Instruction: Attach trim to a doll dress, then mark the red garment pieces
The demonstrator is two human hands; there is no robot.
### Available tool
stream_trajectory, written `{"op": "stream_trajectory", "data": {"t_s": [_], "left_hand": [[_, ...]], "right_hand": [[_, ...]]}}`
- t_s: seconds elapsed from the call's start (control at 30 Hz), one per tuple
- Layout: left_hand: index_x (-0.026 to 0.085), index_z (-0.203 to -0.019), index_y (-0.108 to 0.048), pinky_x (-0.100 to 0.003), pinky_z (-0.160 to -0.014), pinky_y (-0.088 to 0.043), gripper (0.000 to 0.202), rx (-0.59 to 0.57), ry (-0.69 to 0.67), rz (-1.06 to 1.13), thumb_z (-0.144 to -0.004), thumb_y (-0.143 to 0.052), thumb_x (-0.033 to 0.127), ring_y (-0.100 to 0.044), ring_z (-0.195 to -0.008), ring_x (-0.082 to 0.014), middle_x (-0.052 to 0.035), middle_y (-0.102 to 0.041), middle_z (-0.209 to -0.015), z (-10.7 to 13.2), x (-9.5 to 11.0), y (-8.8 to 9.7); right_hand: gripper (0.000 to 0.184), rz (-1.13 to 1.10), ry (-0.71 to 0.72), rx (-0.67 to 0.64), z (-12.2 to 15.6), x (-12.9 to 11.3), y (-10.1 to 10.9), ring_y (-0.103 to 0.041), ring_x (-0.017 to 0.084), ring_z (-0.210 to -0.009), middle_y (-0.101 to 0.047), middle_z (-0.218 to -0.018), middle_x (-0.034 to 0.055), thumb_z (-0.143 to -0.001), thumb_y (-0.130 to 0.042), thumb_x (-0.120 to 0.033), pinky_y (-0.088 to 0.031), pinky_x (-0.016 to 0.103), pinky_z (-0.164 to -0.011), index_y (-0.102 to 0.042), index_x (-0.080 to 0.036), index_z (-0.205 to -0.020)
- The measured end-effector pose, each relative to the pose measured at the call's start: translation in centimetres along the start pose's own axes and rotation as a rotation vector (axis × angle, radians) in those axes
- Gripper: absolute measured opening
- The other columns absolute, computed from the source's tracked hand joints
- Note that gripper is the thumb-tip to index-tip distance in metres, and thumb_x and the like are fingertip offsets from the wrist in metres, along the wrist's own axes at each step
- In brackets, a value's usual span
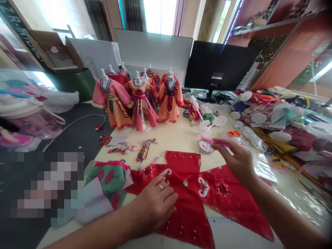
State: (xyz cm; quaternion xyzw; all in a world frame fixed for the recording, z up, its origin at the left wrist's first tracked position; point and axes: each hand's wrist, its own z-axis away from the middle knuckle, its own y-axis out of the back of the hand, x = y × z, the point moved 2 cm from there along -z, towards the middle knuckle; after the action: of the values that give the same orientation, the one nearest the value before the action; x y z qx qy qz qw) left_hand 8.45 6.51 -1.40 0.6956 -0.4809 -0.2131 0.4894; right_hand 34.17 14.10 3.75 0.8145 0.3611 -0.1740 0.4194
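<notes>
A small red satin garment (185, 207) lies spread out, with white heart-shaped motifs, beaded flowers and rows of tiny pearl-like dots. My left hand (158, 204) rests on its left half, fingers bent and slightly apart, a ring on one finger. No object shows in that hand, though its palm side is hidden. Above the garment's right side, my right hand (237, 157) pinches a slim pink pen-like stick (219, 142). The stick's tip is over a small round dish (206, 146) of white bits, too small to make out; whether it touches them I cannot tell.
Behind stand several dressed miniature mannequins (141, 103) and a black monitor (220, 67). Green cloth pieces (106, 176) and trim scraps (145, 150) lie left. White plastic stands (219, 121) are beyond the dish. Piled fabrics (287, 128) fill the right; a ruler (223, 220) lies partly under the garment.
</notes>
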Motion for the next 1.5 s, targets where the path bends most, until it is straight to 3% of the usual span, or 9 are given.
{"op": "stream_trajectory", "data": {"t_s": [0.27, 0.47, 0.6, 0.8, 1.13, 1.5], "left_hand": [[0.009, -0.1, -0.06, -0.039, -0.095, -0.045, 0.019, 0.206, -0.104, 0.068, -0.082, -0.055, 0.013, -0.061, -0.076, -0.0151, -0.0062, -0.067, -0.081, 1.0, -0.8, -1.4], [0.008, -0.092, -0.06, -0.036, -0.089, -0.049, 0.012, 0.231, -0.112, 0.095, -0.085, -0.054, 0.015, -0.059, -0.065, -0.0128, -0.0038, -0.064, -0.07, 1.0, -1.4, -0.5], [0.008, -0.093, -0.06, -0.036, -0.088, -0.049, 0.013, 0.269, -0.123, 0.093, -0.087, -0.053, 0.016, -0.059, -0.065, -0.0132, -0.0041, -0.064, -0.071, 1.1, -1.8, -0.3], [0.006, -0.093, -0.061, -0.035, -0.083, -0.051, 0.014, 0.223, -0.111, 0.109, -0.087, -0.054, 0.016, -0.058, -0.064, -0.0138, -0.0042, -0.064, -0.069, 1.2, -1.8, -0.5], [0.007, -0.091, -0.061, -0.034, -0.08, -0.052, 0.015, 0.328, -0.147, 0.115, -0.088, -0.049, 0.016, -0.055, -0.058, -0.0121, -0.0027, -0.059, -0.062, 1.5, -2.1, -2.0], [0.008, -0.093, -0.06, -0.033, -0.078, -0.053, 0.014, 0.299, -0.138, 0.115, -0.087, -0.051, 0.016, -0.055, -0.057, -0.0119, -0.0021, -0.059, -0.061, 1.6, -2.2, -2.1]], "right_hand": [[0.026, -0.33, -0.113, -0.139, -6.0, 3.5, -9.7, -0.065, 0.017, -0.072, -0.068, -0.075, 0.0037, -0.083, -0.057, -0.04, -0.052, 0.033, -0.07, -0.065, -0.018, -0.093], [0.028, -0.364, -0.136, -0.16, -8.4, 4.8, -13.5, -0.062, 0.016, -0.065, -0.065, -0.07, 0.0037, -0.081, -0.057, -0.043, -0.052, 0.033, -0.065, -0.063, -0.017, -0.087], [0.028, -0.351, -0.146, -0.16, -9.1, 5.5, -14.4, -0.061, 0.016, -0.066, -0.065, -0.07, 0.0039, -0.081, -0.057, -0.043, -0.051, 0.033, -0.065, -0.063, -0.017, -0.087], [0.026, -0.312, -0.142, -0.147, -9.4, 6.4, -14.8, -0.061, 0.016, -0.066, -0.065, -0.07, 0.0034, -0.081, -0.056, -0.042, -0.05, 0.034, -0.066, -0.063, -0.017, -0.085], [0.024, -0.273, -0.149, -0.19, -9.3, 6.5, -15.6, -0.062, 0.017, -0.068, -0.066, -0.07, 0.004, -0.081, -0.055, -0.04, -0.049, 0.034, -0.067, -0.062, -0.017, -0.086], [0.024, -0.236, -0.157, -0.224, -9.5, 6.8, -16.4, -0.063, 0.018, -0.069, -0.067, -0.073, 0.0055, -0.08, -0.054, -0.039, -0.049, 0.034, -0.067, -0.062, -0.017, -0.088]]}}
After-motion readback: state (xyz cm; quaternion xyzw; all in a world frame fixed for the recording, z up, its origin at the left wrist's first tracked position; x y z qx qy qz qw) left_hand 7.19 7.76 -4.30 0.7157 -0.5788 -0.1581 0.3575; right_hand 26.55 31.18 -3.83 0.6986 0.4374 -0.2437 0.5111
